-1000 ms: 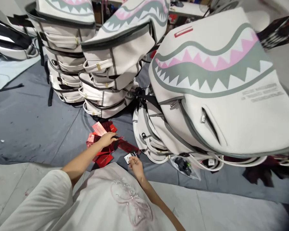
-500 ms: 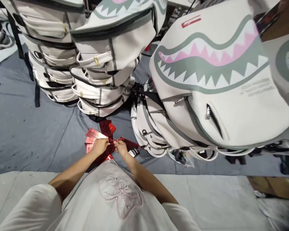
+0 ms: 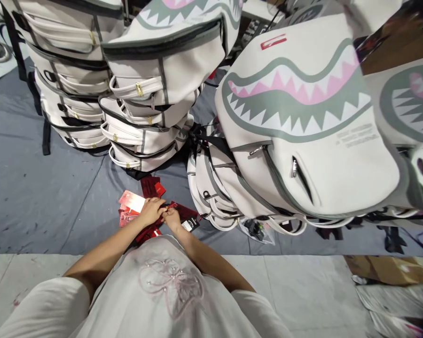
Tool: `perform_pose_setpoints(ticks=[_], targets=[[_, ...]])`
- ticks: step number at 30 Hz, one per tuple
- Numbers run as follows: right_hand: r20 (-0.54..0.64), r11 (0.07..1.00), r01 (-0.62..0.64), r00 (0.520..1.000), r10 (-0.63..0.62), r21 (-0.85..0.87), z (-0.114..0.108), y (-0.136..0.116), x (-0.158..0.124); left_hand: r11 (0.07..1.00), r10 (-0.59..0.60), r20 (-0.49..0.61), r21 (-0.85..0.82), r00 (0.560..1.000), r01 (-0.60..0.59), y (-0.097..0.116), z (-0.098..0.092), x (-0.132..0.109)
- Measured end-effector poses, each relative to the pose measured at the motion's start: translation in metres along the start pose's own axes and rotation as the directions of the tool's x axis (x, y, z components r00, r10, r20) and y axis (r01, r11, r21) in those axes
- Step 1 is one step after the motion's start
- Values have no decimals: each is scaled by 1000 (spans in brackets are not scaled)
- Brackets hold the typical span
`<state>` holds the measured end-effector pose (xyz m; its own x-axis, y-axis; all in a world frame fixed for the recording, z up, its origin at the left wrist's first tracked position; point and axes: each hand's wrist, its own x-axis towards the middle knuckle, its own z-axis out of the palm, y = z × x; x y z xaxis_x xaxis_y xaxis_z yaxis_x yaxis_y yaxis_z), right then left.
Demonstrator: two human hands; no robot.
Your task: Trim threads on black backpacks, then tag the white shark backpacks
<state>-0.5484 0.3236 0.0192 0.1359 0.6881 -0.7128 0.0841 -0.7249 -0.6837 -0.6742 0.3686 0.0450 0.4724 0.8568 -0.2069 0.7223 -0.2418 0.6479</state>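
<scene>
Close together above the grey cloth, my left hand (image 3: 152, 211) and my right hand (image 3: 172, 218) are both closed, fingertips meeting. They pinch the red strings (image 3: 171, 205) of the hang tags; the exact grip is hidden by my fingers. Glossy red hang tags (image 3: 131, 201) fan out under and left of my left hand. Dark red tags (image 3: 150, 187) lie just beyond the hands. To the right of my right hand is a black tag with a white label (image 3: 190, 225).
White backpacks stand in a left stack (image 3: 74, 84) and a middle stack (image 3: 144, 126). On the right, a shark-mouth backpack (image 3: 317, 169) tops more bags. A clear plastic packet (image 3: 256, 230) lies below them on the grey cloth (image 3: 56, 202). Cardboard (image 3: 380, 272) sits at lower right.
My hands have drawn closer together, and the left fingers now reach over toward the right ones. The red string stretched between them no longer shows. The whole view has shifted slightly.
</scene>
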Motion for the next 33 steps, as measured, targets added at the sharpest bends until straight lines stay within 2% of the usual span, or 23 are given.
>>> perform_pose_setpoints(ticks=[3, 6, 10, 13, 15, 18, 21, 24, 28, 30, 33], targets=[[38, 999, -2, 999, 4, -42, -3, -5, -4, 997, -27, 29, -71, 999, 29, 0, 8, 8], [93, 997, -16, 995, 23, -77, -15, -11, -8, 983, -144, -48, -120, 988, 138, -1, 20, 10], [192, 992, -37, 979, 60, -120, -31, -19, -11, 931, -334, -165, -209, 928, 299, 4, 38, 2], [253, 988, -24, 965, 63, -153, -32, -21, -15, 883, -435, -216, -293, 874, 367, 6, 46, -1], [279, 985, -5, 959, 54, -175, -27, -19, -20, 857, -473, -256, -355, 843, 373, 4, 42, 4], [306, 979, 13, 951, 50, -202, -18, -10, -31, 830, -486, -300, -451, 821, 327, -6, 22, 23], [262, 982, 30, 965, 20, -187, -18, -3, -35, 810, -437, -275, -535, 856, 242, -13, -2, 39], [189, 987, 71, 981, -43, -144, -26, -3, -31, 785, -340, -206, -599, 917, 157, -10, -8, 36], [170, 988, 116, 981, -98, -104, -32, -6, -25, 765, -249, -56, -624, 967, 161, -2, 18, 10], [192, 987, 121, 976, -99, -103, -31, -5, -27, 770, -253, -3, -606, 967, 200, -2, 33, 0], [264, 986, 96, 963, -57, -137, -27, 1, -35, 776, -333, -17, -573, 943, 264, -8, 42, 0]])
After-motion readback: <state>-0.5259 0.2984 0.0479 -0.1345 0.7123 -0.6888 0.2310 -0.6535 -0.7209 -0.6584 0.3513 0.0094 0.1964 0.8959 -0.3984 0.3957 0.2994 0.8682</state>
